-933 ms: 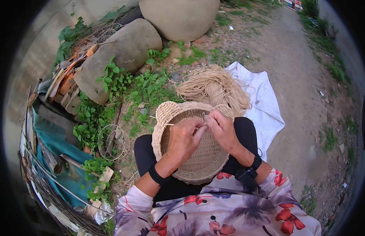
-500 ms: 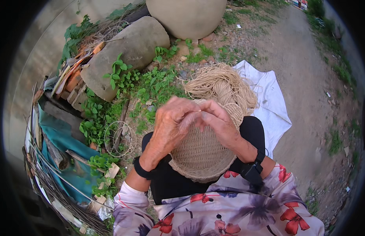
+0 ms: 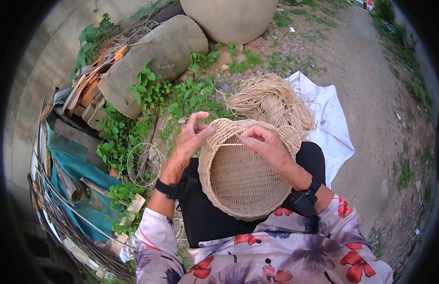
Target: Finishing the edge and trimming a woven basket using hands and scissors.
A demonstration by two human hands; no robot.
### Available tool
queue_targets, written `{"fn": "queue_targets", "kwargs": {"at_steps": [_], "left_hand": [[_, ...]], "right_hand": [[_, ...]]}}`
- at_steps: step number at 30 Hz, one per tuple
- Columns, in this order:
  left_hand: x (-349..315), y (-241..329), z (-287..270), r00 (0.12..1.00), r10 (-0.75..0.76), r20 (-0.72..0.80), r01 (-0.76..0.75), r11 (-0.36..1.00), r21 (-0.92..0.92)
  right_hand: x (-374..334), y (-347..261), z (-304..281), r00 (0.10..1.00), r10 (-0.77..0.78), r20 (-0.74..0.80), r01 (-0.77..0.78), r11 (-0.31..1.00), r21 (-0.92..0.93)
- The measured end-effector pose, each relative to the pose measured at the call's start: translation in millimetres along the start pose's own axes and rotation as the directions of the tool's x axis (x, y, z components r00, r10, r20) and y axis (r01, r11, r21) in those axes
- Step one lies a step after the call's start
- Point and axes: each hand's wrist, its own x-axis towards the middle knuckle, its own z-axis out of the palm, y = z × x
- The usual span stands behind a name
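A round woven basket (image 3: 248, 175) of tan cord rests on my lap, its opening facing up and a thick braided rim around it. My right hand (image 3: 267, 146) is over the far part of the rim, thumb and forefinger pinched on a short pale cord (image 3: 230, 144) that stretches left across the opening. At the upper left rim is my left hand (image 3: 191, 137), its fingers apart and raised, the thumb against or close beside the braid. Nothing shows between the left fingers. Just beyond the basket lies a big loose bundle of tan cord (image 3: 274, 102).
The cord bundle lies partly on a white sheet (image 3: 331, 125) on the ground. To the left are a wire ring (image 3: 146, 163), green plants, a teal cloth (image 3: 72, 161) and stacked wood. A concrete cylinder (image 3: 153, 61) and a large rounded vessel (image 3: 229, 19) lie ahead. A dirt path runs right.
My hands were together above the basket's far rim; now they are apart. The left has moved left to the rim, and the right holds a cord that was not distinct before.
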Motion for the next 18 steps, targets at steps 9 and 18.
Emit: {"fn": "queue_targets", "kwargs": {"at_steps": [9, 18], "left_hand": [[17.3, 6.2, -0.8, 0.949, -0.160, 0.273, 0.150, 0.987, 0.057], [22.5, 13.7, 3.2, 0.957, -0.050, 0.285, -0.068, 0.920, 0.387]], "right_hand": [[16.4, 10.3, 9.9, 0.976, -0.220, 0.008, 0.192, 0.836, -0.513], [27.1, 11.2, 15.9, 0.939, -0.338, 0.059, 0.298, 0.719, -0.628]]}}
